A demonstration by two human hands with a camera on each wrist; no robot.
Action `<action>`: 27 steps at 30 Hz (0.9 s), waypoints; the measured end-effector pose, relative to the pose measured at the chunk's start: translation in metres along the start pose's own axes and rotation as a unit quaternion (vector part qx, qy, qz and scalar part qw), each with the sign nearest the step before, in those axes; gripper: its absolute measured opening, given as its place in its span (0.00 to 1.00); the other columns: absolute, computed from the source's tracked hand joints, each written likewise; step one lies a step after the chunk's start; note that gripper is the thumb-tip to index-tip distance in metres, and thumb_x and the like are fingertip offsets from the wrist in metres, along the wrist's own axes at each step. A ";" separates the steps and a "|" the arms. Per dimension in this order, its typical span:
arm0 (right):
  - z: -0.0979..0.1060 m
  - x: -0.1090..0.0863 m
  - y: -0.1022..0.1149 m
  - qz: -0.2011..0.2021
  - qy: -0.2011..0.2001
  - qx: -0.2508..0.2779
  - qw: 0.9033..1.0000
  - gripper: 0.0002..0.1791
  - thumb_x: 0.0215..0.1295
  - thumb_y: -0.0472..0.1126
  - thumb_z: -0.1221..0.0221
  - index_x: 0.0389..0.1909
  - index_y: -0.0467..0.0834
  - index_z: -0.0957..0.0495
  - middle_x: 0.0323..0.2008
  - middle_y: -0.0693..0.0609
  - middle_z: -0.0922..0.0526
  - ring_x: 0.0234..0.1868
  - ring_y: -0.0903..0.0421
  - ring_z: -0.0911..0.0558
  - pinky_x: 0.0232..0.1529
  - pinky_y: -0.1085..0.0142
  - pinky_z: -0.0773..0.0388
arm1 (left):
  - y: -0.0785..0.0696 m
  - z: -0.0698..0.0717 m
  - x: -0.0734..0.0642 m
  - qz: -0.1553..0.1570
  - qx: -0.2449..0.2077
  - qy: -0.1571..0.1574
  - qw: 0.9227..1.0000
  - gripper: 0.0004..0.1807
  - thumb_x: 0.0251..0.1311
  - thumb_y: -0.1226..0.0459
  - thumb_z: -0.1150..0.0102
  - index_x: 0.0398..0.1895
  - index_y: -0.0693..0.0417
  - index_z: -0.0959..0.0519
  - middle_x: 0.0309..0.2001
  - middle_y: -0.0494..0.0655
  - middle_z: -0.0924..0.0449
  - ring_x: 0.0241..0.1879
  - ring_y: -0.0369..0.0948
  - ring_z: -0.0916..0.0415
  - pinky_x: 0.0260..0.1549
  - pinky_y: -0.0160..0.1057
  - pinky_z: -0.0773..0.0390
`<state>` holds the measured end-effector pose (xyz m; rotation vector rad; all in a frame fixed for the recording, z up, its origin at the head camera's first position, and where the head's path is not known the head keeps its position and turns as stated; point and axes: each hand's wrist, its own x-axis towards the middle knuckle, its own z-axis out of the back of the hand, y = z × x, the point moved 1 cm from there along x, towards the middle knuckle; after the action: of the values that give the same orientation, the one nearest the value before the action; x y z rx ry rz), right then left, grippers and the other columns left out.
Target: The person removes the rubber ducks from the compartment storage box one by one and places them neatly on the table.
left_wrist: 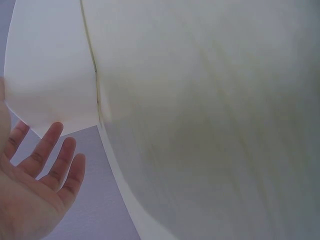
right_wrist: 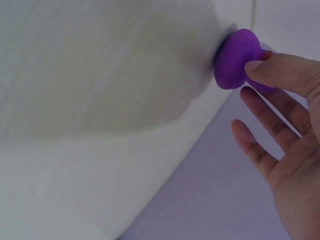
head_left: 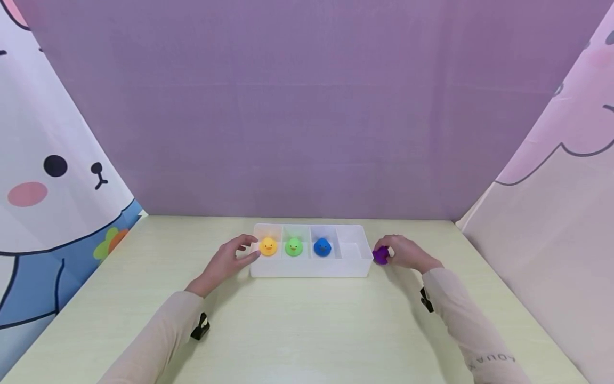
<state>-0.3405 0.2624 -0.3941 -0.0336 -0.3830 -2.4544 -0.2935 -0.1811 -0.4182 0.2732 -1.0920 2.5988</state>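
Note:
A white compartment tray (head_left: 309,268) stands on the table, with a yellow rubber duck (head_left: 268,246), a green one (head_left: 293,247) and a blue one (head_left: 322,247) each in its own compartment. The compartment at the right end holds no duck. At the tray's left end my left hand (head_left: 235,253) reaches with thumb and index finger at the rim; its other fingers spread loosely beside the end wall in the left wrist view. My right hand (head_left: 404,252) pinches a purple duck (right_wrist: 237,60) by thumb and fingers, just outside the tray's right end and low over the table.
The pale wooden table (head_left: 307,330) runs back to a purple cloth wall (head_left: 307,133). Printed cartoon curtains flank it, one on the left (head_left: 62,213) and one on the right (head_left: 561,213). Dark wrist mounts hang below both sleeves.

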 end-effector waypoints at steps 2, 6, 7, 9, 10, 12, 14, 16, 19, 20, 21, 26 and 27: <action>-0.002 -0.001 0.000 -0.002 0.000 -0.001 1.000 0.15 0.45 0.28 0.35 0.37 0.43 0.19 0.37 0.49 0.18 0.42 0.50 0.20 0.46 0.54 0.24 | 0.000 0.000 0.000 0.000 0.000 0.000 1.000 0.23 0.56 0.51 0.41 0.52 0.53 0.27 0.51 0.56 0.24 0.49 0.54 0.26 0.46 0.54 0.25; -0.003 -0.002 0.001 -0.001 -0.006 -0.010 1.000 0.16 0.45 0.27 0.35 0.37 0.43 0.19 0.38 0.49 0.18 0.42 0.49 0.20 0.47 0.53 0.24 | 0.000 0.000 0.000 -0.001 0.002 0.000 1.000 0.24 0.56 0.51 0.42 0.52 0.54 0.27 0.51 0.56 0.25 0.49 0.53 0.26 0.47 0.53 0.26; -0.003 -0.002 0.001 0.000 -0.007 -0.013 1.000 0.16 0.45 0.27 0.35 0.37 0.43 0.19 0.38 0.48 0.18 0.42 0.48 0.21 0.47 0.53 0.24 | 0.000 0.000 0.000 -0.001 0.001 0.000 1.000 0.24 0.56 0.51 0.42 0.52 0.54 0.28 0.52 0.56 0.25 0.49 0.53 0.26 0.47 0.53 0.26; -0.004 -0.002 0.001 0.002 -0.009 -0.017 1.000 0.16 0.45 0.28 0.35 0.38 0.43 0.19 0.38 0.49 0.18 0.42 0.48 0.20 0.47 0.53 0.24 | 0.000 0.000 0.001 0.000 0.001 0.000 1.000 0.24 0.56 0.52 0.41 0.52 0.54 0.28 0.52 0.55 0.25 0.49 0.52 0.26 0.47 0.53 0.26; -0.004 -0.002 0.002 0.001 -0.010 -0.017 1.000 0.16 0.46 0.28 0.35 0.38 0.43 0.19 0.38 0.49 0.18 0.42 0.48 0.20 0.47 0.53 0.24 | 0.000 0.000 0.001 0.001 0.001 0.000 1.000 0.24 0.56 0.52 0.41 0.52 0.55 0.28 0.52 0.55 0.25 0.49 0.52 0.26 0.47 0.53 0.26; -0.004 -0.002 0.001 0.001 -0.010 -0.018 1.000 0.15 0.46 0.28 0.35 0.38 0.43 0.19 0.38 0.49 0.18 0.42 0.48 0.20 0.47 0.53 0.24 | 0.000 0.000 0.001 0.001 0.002 0.001 1.000 0.24 0.56 0.52 0.41 0.52 0.55 0.28 0.52 0.56 0.25 0.49 0.52 0.26 0.47 0.53 0.26; -0.004 -0.002 0.001 0.001 -0.011 -0.017 1.000 0.15 0.46 0.29 0.35 0.38 0.43 0.19 0.38 0.49 0.18 0.42 0.48 0.20 0.47 0.53 0.24 | -0.001 0.000 0.000 0.000 0.002 0.001 1.000 0.24 0.57 0.52 0.42 0.52 0.55 0.28 0.52 0.56 0.25 0.49 0.53 0.26 0.47 0.53 0.26; -0.004 -0.002 0.001 0.002 -0.010 -0.015 1.000 0.15 0.46 0.29 0.35 0.38 0.43 0.19 0.38 0.49 0.18 0.43 0.48 0.20 0.47 0.53 0.24 | -0.001 0.000 0.000 0.000 0.001 0.002 1.000 0.23 0.57 0.52 0.42 0.52 0.55 0.28 0.52 0.56 0.25 0.49 0.53 0.26 0.47 0.53 0.26; -0.003 -0.002 0.001 0.006 -0.010 -0.010 1.000 0.16 0.45 0.28 0.35 0.38 0.43 0.19 0.38 0.48 0.18 0.43 0.48 0.20 0.48 0.53 0.24 | -0.002 0.000 -0.001 0.002 -0.002 0.004 1.000 0.24 0.57 0.52 0.42 0.53 0.54 0.28 0.52 0.57 0.25 0.49 0.53 0.27 0.47 0.53 0.26; -0.003 -0.002 0.001 0.009 -0.009 -0.009 1.000 0.16 0.45 0.28 0.35 0.38 0.42 0.19 0.38 0.48 0.18 0.43 0.48 0.20 0.48 0.53 0.25 | -0.002 0.000 -0.001 0.003 -0.002 0.005 1.000 0.24 0.57 0.52 0.42 0.53 0.54 0.28 0.53 0.57 0.25 0.49 0.53 0.27 0.47 0.53 0.26; -0.002 -0.002 0.001 0.012 -0.008 -0.008 1.000 0.16 0.45 0.28 0.35 0.38 0.42 0.19 0.39 0.48 0.18 0.43 0.48 0.20 0.48 0.53 0.25 | -0.002 0.000 -0.001 0.005 -0.002 0.006 1.000 0.24 0.57 0.52 0.42 0.53 0.54 0.28 0.53 0.57 0.26 0.49 0.53 0.27 0.47 0.54 0.26; 0.006 -0.001 0.001 0.026 -0.006 -0.007 1.000 0.16 0.44 0.27 0.35 0.38 0.41 0.20 0.38 0.47 0.18 0.42 0.47 0.20 0.47 0.52 0.25 | -0.003 0.001 -0.001 0.009 -0.001 0.009 1.000 0.24 0.57 0.52 0.42 0.53 0.54 0.28 0.53 0.56 0.26 0.50 0.53 0.27 0.47 0.53 0.26; 0.007 -0.001 0.001 0.026 -0.006 -0.008 1.000 0.17 0.44 0.26 0.36 0.38 0.40 0.20 0.38 0.46 0.18 0.42 0.47 0.20 0.47 0.52 0.25 | -0.003 0.001 -0.001 0.010 -0.002 0.009 1.000 0.24 0.57 0.52 0.42 0.53 0.54 0.28 0.53 0.56 0.26 0.50 0.53 0.27 0.47 0.53 0.26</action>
<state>-0.3398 0.2646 -0.3870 -0.0646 -0.3628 -2.4064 -0.2913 -0.1803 -0.4159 0.2391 -1.0987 2.6111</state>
